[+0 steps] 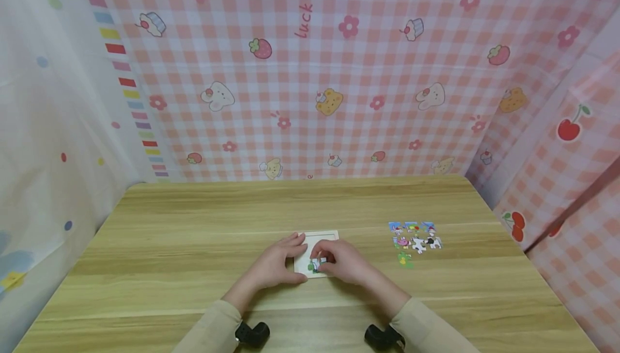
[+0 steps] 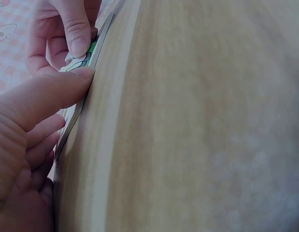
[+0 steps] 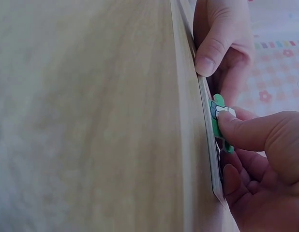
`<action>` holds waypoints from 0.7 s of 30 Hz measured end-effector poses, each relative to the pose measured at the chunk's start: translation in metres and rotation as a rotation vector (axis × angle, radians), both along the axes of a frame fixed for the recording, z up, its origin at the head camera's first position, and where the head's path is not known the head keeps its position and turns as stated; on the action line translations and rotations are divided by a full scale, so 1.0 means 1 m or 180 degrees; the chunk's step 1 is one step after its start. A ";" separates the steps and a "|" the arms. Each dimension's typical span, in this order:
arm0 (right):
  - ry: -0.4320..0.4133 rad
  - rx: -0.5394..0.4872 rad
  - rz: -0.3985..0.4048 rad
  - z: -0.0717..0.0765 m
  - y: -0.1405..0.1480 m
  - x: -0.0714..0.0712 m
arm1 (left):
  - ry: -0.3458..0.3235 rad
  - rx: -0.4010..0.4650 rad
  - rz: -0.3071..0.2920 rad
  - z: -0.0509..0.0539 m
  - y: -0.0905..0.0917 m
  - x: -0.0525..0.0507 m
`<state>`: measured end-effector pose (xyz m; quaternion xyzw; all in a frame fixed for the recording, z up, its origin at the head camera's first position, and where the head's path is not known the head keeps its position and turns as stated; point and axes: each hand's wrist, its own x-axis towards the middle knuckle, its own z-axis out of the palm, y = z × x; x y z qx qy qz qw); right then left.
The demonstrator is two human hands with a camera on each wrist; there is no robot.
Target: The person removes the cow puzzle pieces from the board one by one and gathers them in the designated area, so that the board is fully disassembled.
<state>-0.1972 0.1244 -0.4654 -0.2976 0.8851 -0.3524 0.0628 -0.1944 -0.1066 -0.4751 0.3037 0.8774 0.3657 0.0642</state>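
Note:
A pale, shallow puzzle tray point(image 1: 317, 237) lies on the table in front of me. My left hand point(image 1: 277, 261) rests at its left end, thumb along the near edge and fingers farther up the board; the left wrist view shows the left thumb point(image 2: 48, 92) on the rim. Over the tray's near right part, my right hand point(image 1: 345, 261) pinches a green-and-white jigsaw piece point(image 3: 216, 121) between thumb and fingers. The piece is low against the tray, slightly tilted in the right wrist view. Fingers partly cover it, so whether another piece lies beneath cannot be told.
Several loose jigsaw pieces point(image 1: 411, 228) lie in rows on the table to the right of the tray. Closest to me among them is a green-and-yellow piece point(image 1: 404, 259). A checked curtain point(image 1: 300, 127) hangs behind the wooden table point(image 1: 194, 224).

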 end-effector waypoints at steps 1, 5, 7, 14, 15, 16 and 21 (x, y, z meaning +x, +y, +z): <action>-0.0021 -0.0027 -0.0008 0.000 0.000 0.000 | -0.0005 -0.0001 0.0000 0.000 0.000 0.000; -0.0091 -0.0147 -0.0058 -0.001 0.003 0.001 | -0.0007 0.0011 -0.0004 -0.002 0.000 -0.001; -0.0140 -0.0248 -0.0066 -0.001 0.004 0.001 | -0.0007 0.0002 0.0000 -0.003 0.000 -0.001; -0.0301 -0.0571 -0.0042 0.003 0.017 0.005 | -0.0073 -0.0034 0.0034 -0.001 0.001 -0.001; -0.0335 -0.0599 -0.0050 0.004 0.019 0.006 | -0.0084 -0.0036 0.0038 -0.001 0.001 -0.001; -0.0359 -0.0629 -0.0052 0.006 0.022 0.006 | -0.0096 -0.0038 0.0040 -0.001 0.002 -0.001; -0.0463 -0.0606 -0.0156 0.012 0.038 0.008 | -0.0150 -0.0027 0.0052 -0.001 0.002 -0.002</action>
